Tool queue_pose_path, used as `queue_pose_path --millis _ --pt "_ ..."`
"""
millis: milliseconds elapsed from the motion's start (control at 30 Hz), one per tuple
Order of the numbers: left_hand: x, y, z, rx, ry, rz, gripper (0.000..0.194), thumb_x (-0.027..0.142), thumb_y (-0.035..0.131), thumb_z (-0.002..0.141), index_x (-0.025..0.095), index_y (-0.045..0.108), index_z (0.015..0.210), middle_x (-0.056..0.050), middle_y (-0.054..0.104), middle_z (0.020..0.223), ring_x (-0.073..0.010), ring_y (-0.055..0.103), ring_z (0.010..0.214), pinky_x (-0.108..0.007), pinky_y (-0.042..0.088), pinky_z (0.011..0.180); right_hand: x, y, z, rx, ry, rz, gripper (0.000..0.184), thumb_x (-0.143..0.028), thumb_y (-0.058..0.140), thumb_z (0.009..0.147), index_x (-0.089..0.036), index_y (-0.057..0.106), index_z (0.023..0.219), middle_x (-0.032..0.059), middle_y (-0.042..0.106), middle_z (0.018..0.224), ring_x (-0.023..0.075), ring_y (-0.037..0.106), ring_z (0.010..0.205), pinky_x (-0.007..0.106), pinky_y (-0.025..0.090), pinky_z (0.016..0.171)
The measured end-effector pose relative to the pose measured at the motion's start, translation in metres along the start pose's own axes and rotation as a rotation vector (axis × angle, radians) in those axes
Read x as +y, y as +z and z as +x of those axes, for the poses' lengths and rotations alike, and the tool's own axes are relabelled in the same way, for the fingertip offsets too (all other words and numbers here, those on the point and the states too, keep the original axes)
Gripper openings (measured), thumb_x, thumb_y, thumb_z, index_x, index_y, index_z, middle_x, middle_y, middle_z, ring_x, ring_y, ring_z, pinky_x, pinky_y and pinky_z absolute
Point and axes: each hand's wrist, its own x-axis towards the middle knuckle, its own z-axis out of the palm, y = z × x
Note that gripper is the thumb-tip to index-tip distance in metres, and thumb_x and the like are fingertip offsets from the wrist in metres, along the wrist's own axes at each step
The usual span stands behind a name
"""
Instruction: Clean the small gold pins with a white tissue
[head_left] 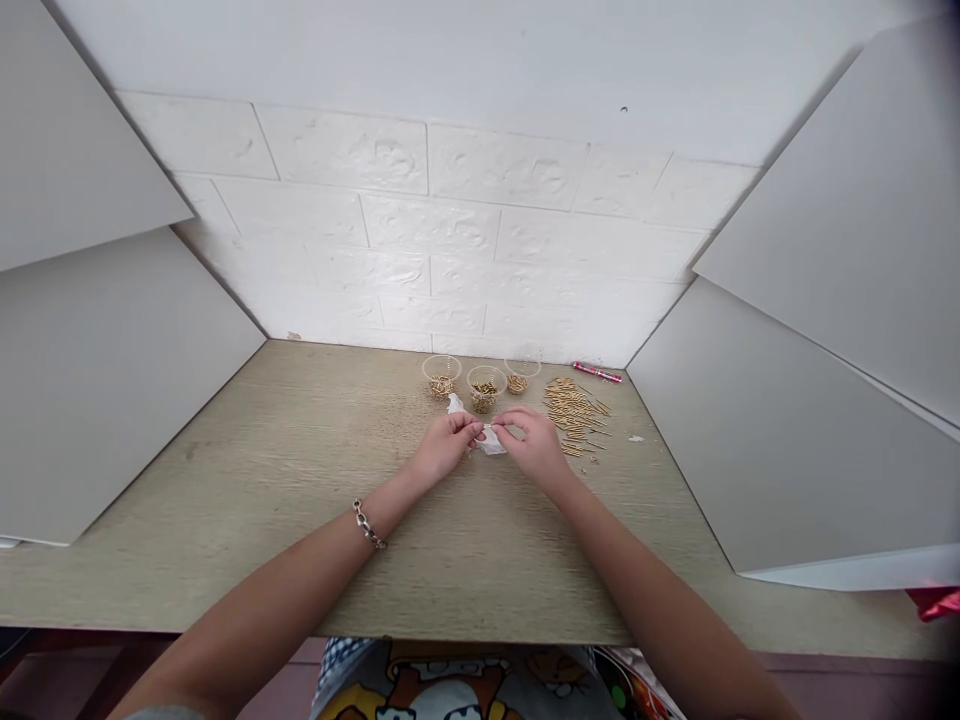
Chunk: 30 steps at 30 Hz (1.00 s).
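Observation:
Both of my hands meet over the middle of the table, fingertips close together. A small, thin gold-coloured pin (pixel 487 427) bridges the gap between them. My left hand (pixel 447 442) pinches its left end between thumb and forefinger. The fingers of my right hand (pixel 535 444) are closed at its other end. Beneath the fingers lies a crumpled white tissue (pixel 493 446), partly covered by the hands. Just to the right is a loose pile of slim gold-coloured pins (pixel 574 408). Beyond the hands stands a clear plastic cup (pixel 486 376) with small brass-coloured parts inside.
Two more clear cups, one at left (pixel 441 366) and one at right (pixel 525 358), hold small gold-coloured parts. A red tube-like item (pixel 597 372) lies by the white brick-patterned wall (pixel 465 230). Grey panels (pixel 112 370) flank the wooden table (pixel 247 440) on both sides.

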Motion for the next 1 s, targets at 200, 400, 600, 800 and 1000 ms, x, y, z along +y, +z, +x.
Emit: queue_pose_path --millis 200,400,600,800,1000 --pt "-0.001 0.002 0.001 0.05 -0.039 -0.045 0.022 0.035 0.053 0.068 0.013 0.055 0.067 0.0 0.057 0.063 -0.0091 0.046 0.055 -0.022 0.036 0.055 -0.002 0.007 -0.004 0.074 -0.124 -0.145 0.012 -0.019 0.051 0.076 -0.019 0.063 0.073 0.0038 0.063 0.077 0.0154 0.056 0.075 0.03 0.042 0.073" --pt "0.003 0.0 -0.002 0.041 0.001 0.073 0.022 0.035 0.052 0.069 0.014 0.055 0.063 0.001 0.056 0.06 -0.0103 0.047 0.056 -0.023 0.037 0.058 0.001 0.002 -0.001 -0.013 -0.189 -0.188 0.012 -0.018 0.051 0.076 -0.019 0.062 0.071 0.0039 0.063 0.077 0.0157 0.056 0.076 0.031 0.04 0.074" --pt "0.006 0.0 -0.002 0.021 -0.008 0.016 0.022 0.034 0.051 0.068 0.014 0.054 0.062 0.0 0.056 0.059 -0.0099 0.047 0.055 -0.023 0.038 0.057 -0.002 0.004 -0.002 0.027 -0.037 -0.049 0.009 -0.017 0.054 0.072 -0.019 0.061 0.067 0.0019 0.063 0.071 0.0144 0.057 0.07 0.028 0.043 0.068" --pt "0.003 -0.003 0.0 0.039 -0.005 0.051 0.022 0.034 0.051 0.069 0.013 0.056 0.066 -0.001 0.057 0.061 -0.0099 0.048 0.055 -0.022 0.038 0.055 -0.006 0.011 -0.006 0.105 -0.089 -0.155 0.012 -0.019 0.052 0.074 -0.02 0.061 0.068 0.0031 0.063 0.073 0.0162 0.056 0.073 0.034 0.039 0.076" --pt "0.001 -0.008 0.001 -0.035 0.053 0.156 0.022 0.034 0.049 0.071 0.014 0.056 0.065 0.0 0.056 0.059 -0.01 0.047 0.055 -0.022 0.037 0.054 -0.002 0.006 -0.003 0.013 -0.068 -0.052 0.011 -0.02 0.052 0.073 -0.02 0.061 0.067 0.0024 0.061 0.07 0.0146 0.055 0.069 0.028 0.042 0.065"
